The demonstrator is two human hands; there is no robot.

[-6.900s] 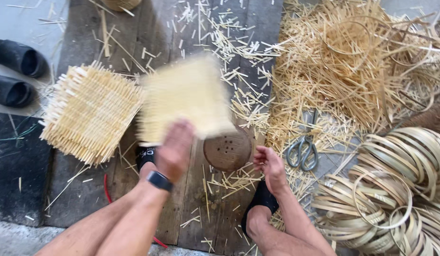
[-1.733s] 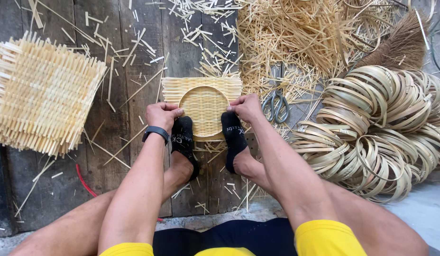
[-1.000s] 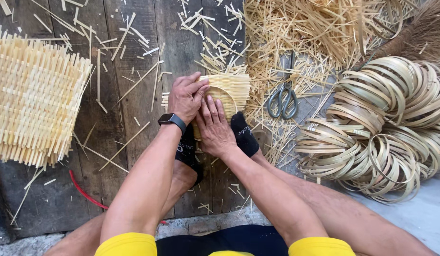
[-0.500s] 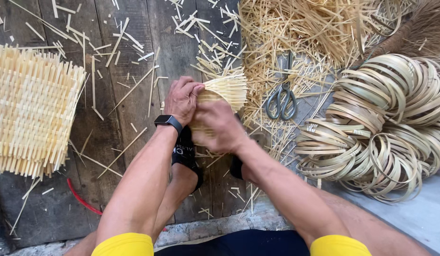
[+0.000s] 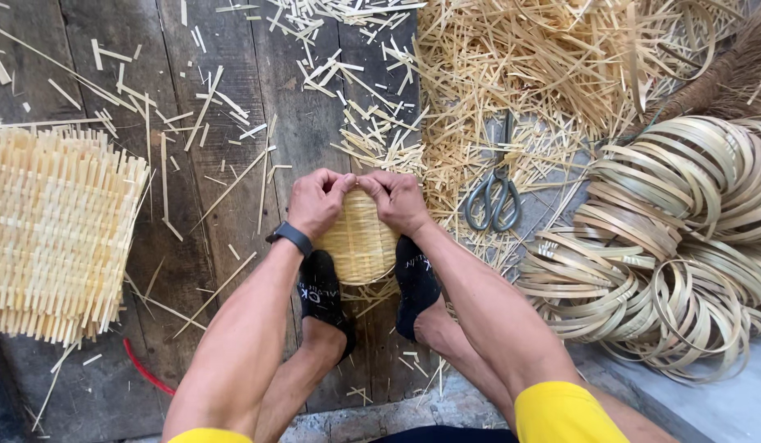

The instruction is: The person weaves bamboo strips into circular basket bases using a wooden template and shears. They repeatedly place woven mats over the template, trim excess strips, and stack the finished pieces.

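Floor: dark, weathered wooden planks (image 5: 233, 98) run away from the person, littered with short pale bamboo offcuts.
Work piece: a small woven bamboo basket (image 5: 360, 242), rounded like a shallow bowl, sits near the middle of the planks between two black-socked feet (image 5: 323, 295); its slats run across, left to right, and its domed side faces up.
Left hand: the left hand (image 5: 315, 201), with a dark watch at the wrist, is closed over the basket's far rim.
Right hand: the right hand (image 5: 401, 201) grips the same rim just beside it; the thumbs nearly touch.
Left edge: a large square woven mat (image 5: 56, 230) with bristling slat ends lies well apart from the basket, with bare planks between.
Right side: scissors (image 5: 495, 197) lie near the right hand on loose splints (image 5: 520, 66); beyond them a heap of coiled bamboo hoops (image 5: 684, 238) crowds the planks' edge.
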